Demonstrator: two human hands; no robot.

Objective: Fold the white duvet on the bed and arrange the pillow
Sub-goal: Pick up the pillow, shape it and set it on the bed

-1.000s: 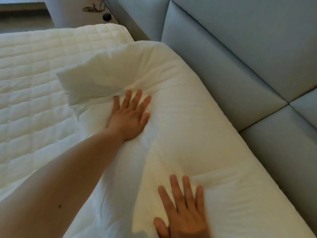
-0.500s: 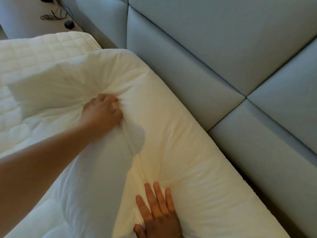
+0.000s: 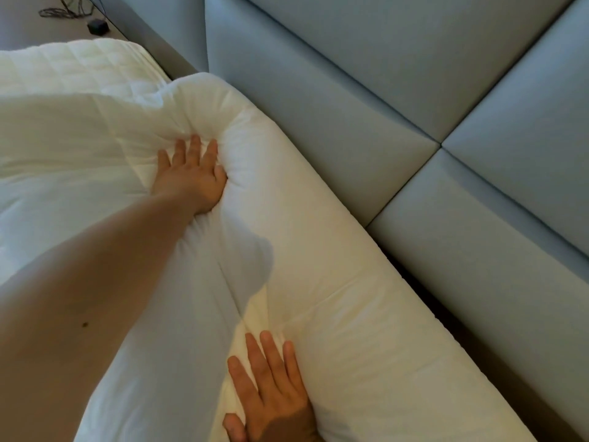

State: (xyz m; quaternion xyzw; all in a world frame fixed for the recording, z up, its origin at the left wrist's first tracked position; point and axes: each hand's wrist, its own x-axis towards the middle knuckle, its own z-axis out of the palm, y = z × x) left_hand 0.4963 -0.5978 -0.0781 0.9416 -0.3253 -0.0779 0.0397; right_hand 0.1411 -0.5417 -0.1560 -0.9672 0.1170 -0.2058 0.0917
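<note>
A long white pillow (image 3: 366,314) lies along the padded headboard. My left hand (image 3: 191,173) is stretched out with fingers apart, pressing a deep dent into the pillow's far end. My right hand (image 3: 271,390) lies flat, fingers extended, on the near part of the pillow at the bottom of the view. Neither hand holds any fabric. Smooth white cloth (image 3: 63,154), apparently the duvet, lies bunched to the left of my left arm and against the pillow.
The grey-blue padded headboard (image 3: 398,74) runs diagonally along the right, with a dark gap below the pillow's edge. A quilted white mattress cover (image 3: 79,65) shows at the top left. Beyond it, a black adapter (image 3: 97,27) and cable lie on a grey surface.
My left hand let go of the bunched fabric, opened, and pushed further toward the pillow's far end. My right hand stayed flat on the near part.
</note>
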